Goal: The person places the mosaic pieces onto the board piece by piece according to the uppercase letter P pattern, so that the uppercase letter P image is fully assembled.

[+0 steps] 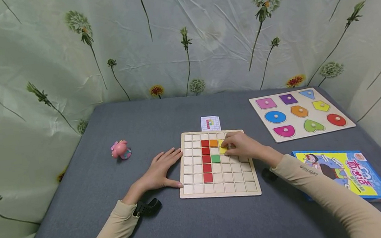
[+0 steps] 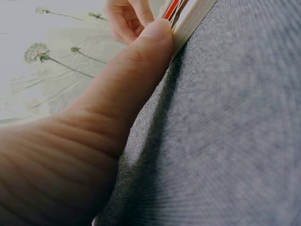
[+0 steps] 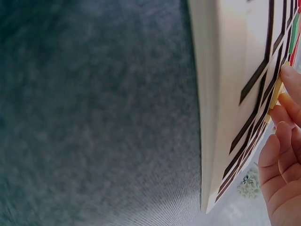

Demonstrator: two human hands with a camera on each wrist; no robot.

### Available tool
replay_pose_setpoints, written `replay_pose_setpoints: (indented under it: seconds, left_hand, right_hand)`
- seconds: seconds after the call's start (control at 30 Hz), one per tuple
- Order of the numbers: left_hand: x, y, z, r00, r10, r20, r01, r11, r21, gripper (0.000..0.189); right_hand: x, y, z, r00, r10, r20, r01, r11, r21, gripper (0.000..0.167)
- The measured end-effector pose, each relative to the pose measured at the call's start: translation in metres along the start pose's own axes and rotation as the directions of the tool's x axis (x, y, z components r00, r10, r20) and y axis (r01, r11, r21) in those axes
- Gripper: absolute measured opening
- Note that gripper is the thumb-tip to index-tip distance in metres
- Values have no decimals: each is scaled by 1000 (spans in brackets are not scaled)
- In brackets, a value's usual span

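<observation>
A light wooden grid board [image 1: 220,188] lies on the table. It bears a column of red tiles [image 1: 206,159], an orange tile [image 1: 213,143] and a green tile [image 1: 215,158]. Over the column right of these, my right hand [image 1: 243,145] pinches a yellow tile [image 3: 277,89] between thumb and fingers, at the grid's surface; its fingertips partly cover the yellow. My left hand [image 1: 161,171] rests at the board's left edge with fingers spread. In the left wrist view the thumb [image 2: 141,52] presses against the board's side [image 2: 193,26].
Behind the board lies a small pattern card [image 1: 210,123]. A pink figurine [image 1: 120,149] stands to the left. At the right are a shape puzzle board [image 1: 293,123] and a blue and yellow box [image 1: 366,170], partly under the right sleeve [image 1: 326,186].
</observation>
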State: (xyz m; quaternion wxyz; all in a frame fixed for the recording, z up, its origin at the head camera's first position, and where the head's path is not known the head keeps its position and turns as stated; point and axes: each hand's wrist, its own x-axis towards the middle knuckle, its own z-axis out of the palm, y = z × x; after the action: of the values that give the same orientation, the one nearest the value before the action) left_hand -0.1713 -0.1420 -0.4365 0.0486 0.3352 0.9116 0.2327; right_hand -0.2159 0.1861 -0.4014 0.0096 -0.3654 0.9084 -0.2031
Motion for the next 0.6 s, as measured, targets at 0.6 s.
replay_pose_setpoints:
  seconds: [0.6]
  left_hand:
    - [1, -1, 1, 1000, 1, -2, -1, 1000, 7, 101]
  right_hand:
    - [-15, 5, -17, 996, 90, 18, -91, 995, 29, 22]
